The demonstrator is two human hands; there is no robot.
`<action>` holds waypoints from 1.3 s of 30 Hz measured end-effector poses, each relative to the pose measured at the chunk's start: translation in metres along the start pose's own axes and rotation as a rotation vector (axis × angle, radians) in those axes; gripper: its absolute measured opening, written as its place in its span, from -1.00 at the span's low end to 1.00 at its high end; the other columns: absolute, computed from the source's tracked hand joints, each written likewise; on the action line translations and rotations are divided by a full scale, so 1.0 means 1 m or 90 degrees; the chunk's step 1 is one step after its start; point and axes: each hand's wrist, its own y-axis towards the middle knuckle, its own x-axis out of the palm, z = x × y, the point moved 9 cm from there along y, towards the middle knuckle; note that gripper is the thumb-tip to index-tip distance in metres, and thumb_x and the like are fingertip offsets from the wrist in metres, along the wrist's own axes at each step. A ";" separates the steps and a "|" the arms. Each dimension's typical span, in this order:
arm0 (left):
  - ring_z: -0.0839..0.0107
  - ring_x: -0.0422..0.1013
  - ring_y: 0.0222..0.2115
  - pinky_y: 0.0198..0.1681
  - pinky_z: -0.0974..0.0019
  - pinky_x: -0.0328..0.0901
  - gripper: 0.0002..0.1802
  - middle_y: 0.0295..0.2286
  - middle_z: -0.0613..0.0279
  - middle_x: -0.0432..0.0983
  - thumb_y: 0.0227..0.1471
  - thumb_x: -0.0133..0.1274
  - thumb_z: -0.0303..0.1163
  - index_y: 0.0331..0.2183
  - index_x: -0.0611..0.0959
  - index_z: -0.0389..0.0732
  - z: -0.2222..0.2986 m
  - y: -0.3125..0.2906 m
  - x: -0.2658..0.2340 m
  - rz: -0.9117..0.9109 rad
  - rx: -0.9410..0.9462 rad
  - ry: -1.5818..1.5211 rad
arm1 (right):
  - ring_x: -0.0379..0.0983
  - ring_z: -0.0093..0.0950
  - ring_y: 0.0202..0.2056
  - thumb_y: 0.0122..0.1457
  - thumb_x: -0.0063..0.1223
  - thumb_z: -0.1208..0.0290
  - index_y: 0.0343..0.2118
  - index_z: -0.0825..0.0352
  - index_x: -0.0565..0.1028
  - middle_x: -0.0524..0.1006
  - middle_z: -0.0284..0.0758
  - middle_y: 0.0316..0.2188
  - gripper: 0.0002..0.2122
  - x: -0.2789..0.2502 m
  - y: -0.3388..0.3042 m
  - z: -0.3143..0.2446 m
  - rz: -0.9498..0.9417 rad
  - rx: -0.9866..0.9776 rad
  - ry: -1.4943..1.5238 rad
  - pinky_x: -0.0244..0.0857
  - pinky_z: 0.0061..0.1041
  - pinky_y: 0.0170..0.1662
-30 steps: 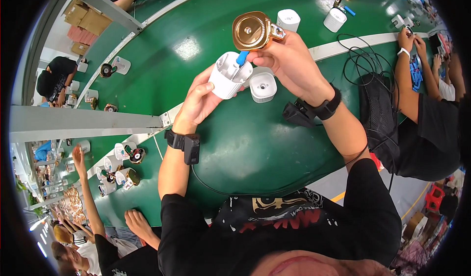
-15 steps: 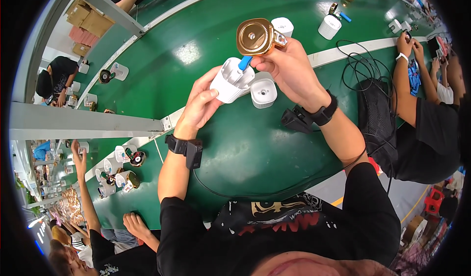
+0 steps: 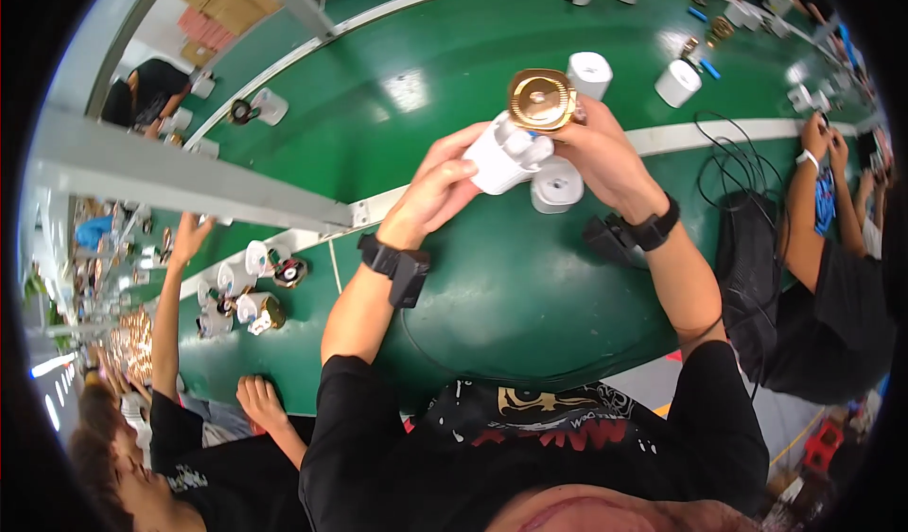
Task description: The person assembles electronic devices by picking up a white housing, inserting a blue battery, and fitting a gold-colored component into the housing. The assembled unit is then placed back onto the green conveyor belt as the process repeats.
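Note:
My left hand (image 3: 430,187) is closed around a white ribbed plastic housing (image 3: 499,161), tilted with its open end toward the upper right. My right hand (image 3: 610,154) grips a gold round-topped metal part (image 3: 542,99) right above that opening. Only a sliver of a blue piece shows between the two, and the fingertips of my right hand are partly hidden behind the gold part. Just below my right hand, another white housing (image 3: 558,187) stands on the green table. A further white housing (image 3: 590,75) is beyond the gold part.
To the left stand several white housings with gold parts and wires (image 3: 253,307), near a co-worker's hand (image 3: 260,400). A grey metal beam (image 3: 218,182) crosses the left side. On the right lie a coiled black cable (image 3: 728,158) and a black bag (image 3: 747,267).
The gold part has come down closer to the white housing, and the blue piece below it is now mostly hidden. The whole view has shifted, so the surroundings sit differently in it.

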 end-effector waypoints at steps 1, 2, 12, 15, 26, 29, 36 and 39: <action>0.18 0.29 0.08 0.20 0.09 0.14 -0.17 0.05 -0.02 0.32 -0.09 0.11 -0.18 0.13 0.26 -0.45 0.002 -0.001 -0.004 0.015 0.009 0.006 | 0.48 -0.47 -0.13 0.21 -0.05 0.50 0.02 0.43 0.38 0.51 -0.30 -0.14 -0.69 0.003 -0.001 0.003 -0.022 0.025 0.072 0.40 -0.41 -0.10; 0.19 0.29 0.08 0.19 0.10 0.15 -0.18 0.04 -0.02 0.33 -0.09 0.10 -0.19 0.13 0.27 -0.45 0.001 -0.001 -0.003 -0.006 0.007 -0.012 | 0.46 -0.46 -0.11 0.21 -0.04 0.48 0.04 0.42 0.36 0.50 -0.29 -0.10 -0.67 0.006 -0.003 0.006 -0.040 0.052 0.142 0.40 -0.38 -0.08; 0.21 0.31 0.06 0.15 0.14 0.20 -0.16 0.02 0.00 0.35 -0.11 0.14 -0.14 0.11 0.30 -0.46 0.007 -0.011 -0.004 -0.042 0.019 -0.013 | 0.45 -0.44 -0.08 0.23 -0.01 0.41 0.06 0.41 0.36 0.48 -0.26 -0.07 -0.65 0.021 -0.004 0.013 -0.051 0.094 0.209 0.40 -0.37 -0.05; 0.18 0.37 -0.01 0.07 0.09 0.29 -0.09 0.00 0.00 0.37 -0.15 0.18 -0.06 0.13 0.28 -0.41 0.002 -0.007 -0.007 -0.032 0.004 0.020 | 0.47 -0.45 -0.10 0.22 0.02 0.40 0.04 0.41 0.38 0.49 -0.26 -0.09 -0.65 0.019 -0.003 0.011 -0.046 0.088 0.153 0.41 -0.40 -0.06; 0.08 0.29 0.07 0.17 0.04 0.19 -0.13 0.05 -0.01 0.31 -0.21 0.23 -0.44 0.15 0.23 -0.29 0.049 -0.015 -0.083 0.131 0.161 0.027 | 0.51 -0.53 -0.20 0.15 0.11 0.27 0.01 0.41 0.44 0.58 -0.30 -0.19 -0.58 -0.067 0.002 -0.020 -0.017 0.007 -0.279 0.42 -0.51 -0.21; 0.16 0.29 0.06 0.16 0.13 0.15 -0.22 0.02 0.02 0.32 -0.21 0.16 -0.55 0.11 0.27 -0.30 0.068 -0.035 -0.140 0.346 0.265 0.252 | 0.54 -0.45 -0.26 0.09 0.13 0.26 -0.07 0.35 0.52 0.61 -0.25 -0.29 -0.63 -0.176 -0.006 -0.057 0.381 -0.108 -0.560 0.39 -0.52 -0.22; 0.26 0.33 -0.06 0.05 0.24 0.19 -0.28 -0.08 0.01 0.36 -0.24 0.13 -0.62 0.04 0.28 -0.35 0.077 -0.069 -0.195 0.596 0.194 0.657 | 0.52 -0.31 -0.12 0.07 0.09 0.32 -0.12 0.28 0.56 0.58 -0.15 -0.17 -0.69 -0.364 -0.015 0.024 0.611 -0.039 -0.493 0.34 -0.44 -0.05; 0.18 0.33 -0.04 0.07 0.21 0.19 -0.23 -0.07 -0.05 0.35 -0.24 0.16 -0.60 0.06 0.24 -0.35 0.069 -0.076 -0.170 0.673 0.138 0.758 | 0.47 -0.22 -0.05 0.09 0.05 0.35 -0.04 0.25 0.51 0.54 -0.11 -0.10 -0.66 -0.394 -0.017 0.023 0.710 0.026 -0.636 0.32 -0.36 0.02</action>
